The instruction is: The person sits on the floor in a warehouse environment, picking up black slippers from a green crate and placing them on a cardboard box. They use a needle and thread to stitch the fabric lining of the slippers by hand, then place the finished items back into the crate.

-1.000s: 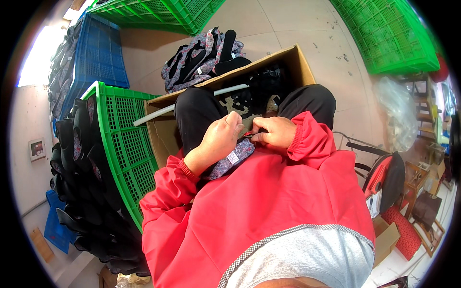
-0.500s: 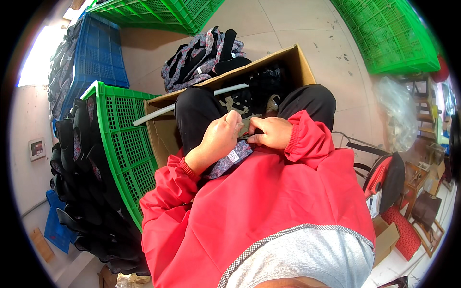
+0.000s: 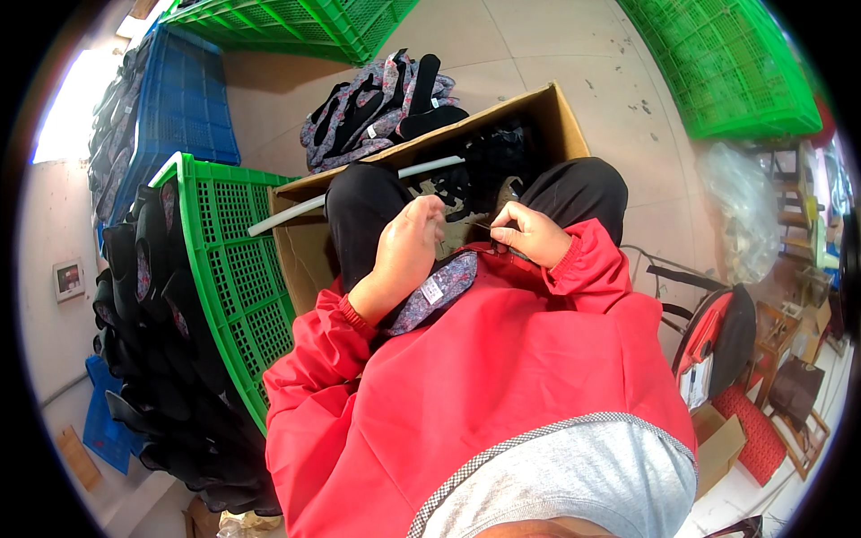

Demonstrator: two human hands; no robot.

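Observation:
A grey floral-patterned fabric piece [image 3: 448,285] with black edging and a small white label lies across my lap. Above its left part is my left hand [image 3: 409,247], raised, with the fingers bent and pressed together; whatever they hold is hidden. My right hand [image 3: 535,237] is pinched near the far right end of the fabric. A thin, thread-like line shows at its fingertips, too fine to name. The two hands are apart, and the fabric hangs partly behind my left wrist.
Between my knees stands an open cardboard box [image 3: 567,125] with dark items inside and a pale rod [image 3: 359,195] across it. Left is a green crate [image 3: 238,260] beside stacked black pieces [image 3: 152,359]. More floral pieces [image 3: 372,117] are heaped beyond the box. A backpack [image 3: 717,336] sits right.
My hands have moved apart: the right has shifted right, and the left has lifted off the fabric. More of the floral piece shows between them.

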